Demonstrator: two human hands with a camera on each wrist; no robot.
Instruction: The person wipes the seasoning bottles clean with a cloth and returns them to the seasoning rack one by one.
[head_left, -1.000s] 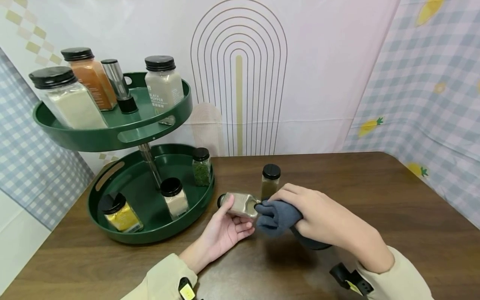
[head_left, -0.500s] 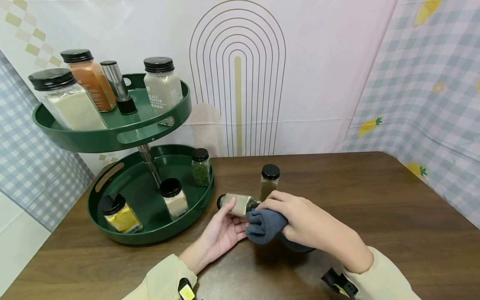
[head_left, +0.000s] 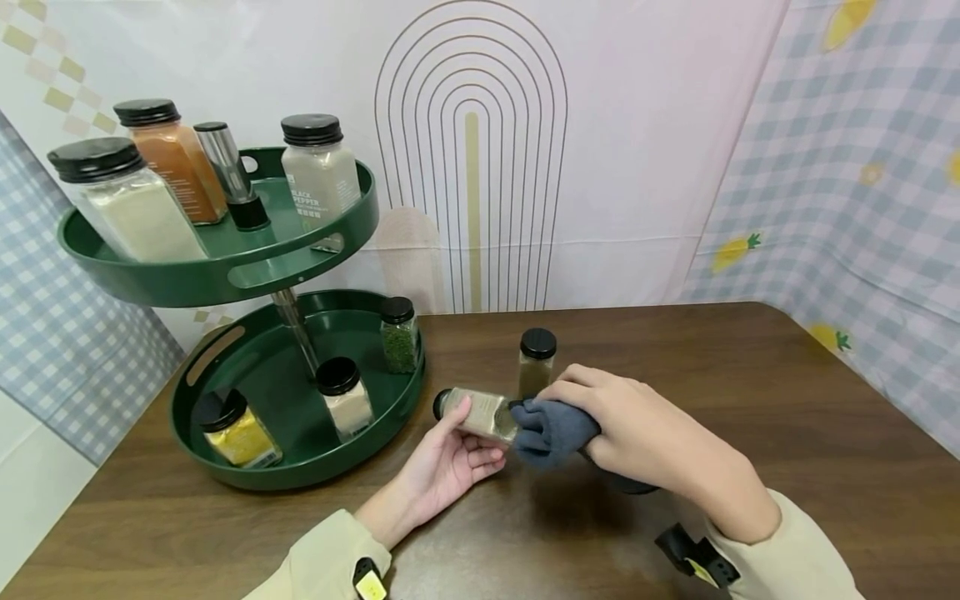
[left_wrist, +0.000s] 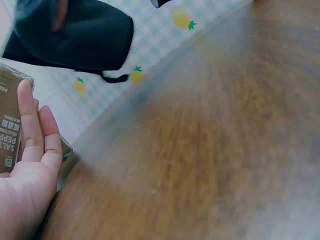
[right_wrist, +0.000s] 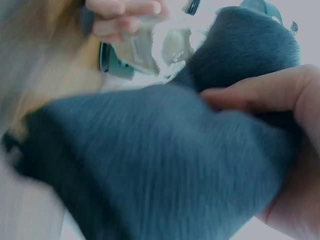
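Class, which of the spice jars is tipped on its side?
The jar in the left hand, its base toward the dark cloth; the other jars stand upright on the table or green trays.

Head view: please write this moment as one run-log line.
left hand: holds jar sideways | right hand: grips dark cloth beside jar | second jar: upright on table

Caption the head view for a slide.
Left hand holds a spice jar sideways; right hand grips a blue-gray cloth near the jar's base.
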